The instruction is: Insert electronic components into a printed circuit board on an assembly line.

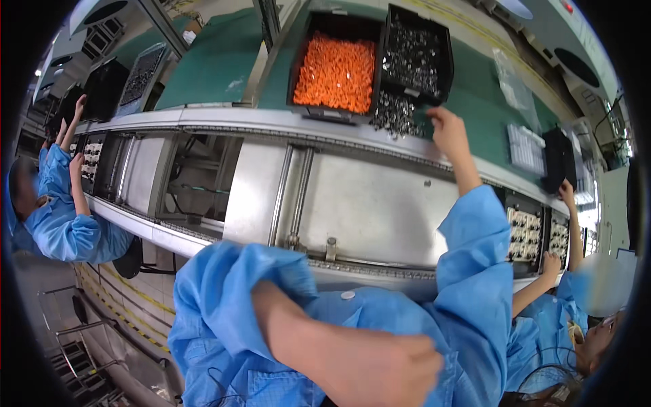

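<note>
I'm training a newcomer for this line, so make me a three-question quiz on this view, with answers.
1. Which is nearest the wearer's right hand? A) clear plastic bag; B) loose dark parts; C) co-worker at far left.
2. True or false: the wearer's left hand is inside a bin.
3. Fill in: the black bin left of the dark-parts bin holds ____ parts.

Key: 1. B. 2. False; it's in front of the blue smock. 3. Orange.
</note>
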The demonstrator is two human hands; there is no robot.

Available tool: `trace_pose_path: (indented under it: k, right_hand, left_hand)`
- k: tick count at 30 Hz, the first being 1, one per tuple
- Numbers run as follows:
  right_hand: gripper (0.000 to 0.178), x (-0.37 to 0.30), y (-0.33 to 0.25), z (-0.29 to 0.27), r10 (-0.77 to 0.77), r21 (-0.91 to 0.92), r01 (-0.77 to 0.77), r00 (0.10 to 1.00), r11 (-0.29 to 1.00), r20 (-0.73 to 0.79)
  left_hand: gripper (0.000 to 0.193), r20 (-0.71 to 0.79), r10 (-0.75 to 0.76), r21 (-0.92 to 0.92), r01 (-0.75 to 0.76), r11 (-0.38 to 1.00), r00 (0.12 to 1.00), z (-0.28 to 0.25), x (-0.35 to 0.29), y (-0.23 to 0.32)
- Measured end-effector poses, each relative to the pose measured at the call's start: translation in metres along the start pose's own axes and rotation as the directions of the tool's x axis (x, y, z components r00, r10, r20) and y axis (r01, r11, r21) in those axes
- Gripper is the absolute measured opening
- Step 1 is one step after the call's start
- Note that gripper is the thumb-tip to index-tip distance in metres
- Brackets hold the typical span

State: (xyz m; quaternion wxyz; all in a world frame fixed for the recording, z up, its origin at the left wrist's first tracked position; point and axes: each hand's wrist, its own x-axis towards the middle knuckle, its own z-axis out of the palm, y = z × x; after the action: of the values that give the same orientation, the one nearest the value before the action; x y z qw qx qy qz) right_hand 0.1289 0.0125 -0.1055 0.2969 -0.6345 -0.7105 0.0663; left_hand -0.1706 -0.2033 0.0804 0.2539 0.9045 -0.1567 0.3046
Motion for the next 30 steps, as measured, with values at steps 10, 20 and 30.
trace_pose_path:
  k: [10,20,30]
  right_hand:
    - [0.031,-0.022,-0.012,0.011,0.236,0.361,-0.270,0.962,0.893,0.136]
    - [0.023,-0.060,0.024,-0.028,0.145,0.210,-0.167,0.983,0.963,0.115]
    - [0.012,-0.133,0.085,-0.249,0.093,0.541,-0.163,0.984,0.825,0.155]
  left_hand:
    - [0.019,-0.854,-0.518,-0.366,0.761,0.536,-0.047,0.041,-0.227,-0.005]
    - [0.022,-0.788,-0.460,-0.602,0.673,0.430,-0.410,0.089,-0.233,-0.017]
    - [0.023,-0.693,-0.568,-0.678,0.669,0.306,-0.444,0.136,-0.052,0.035]
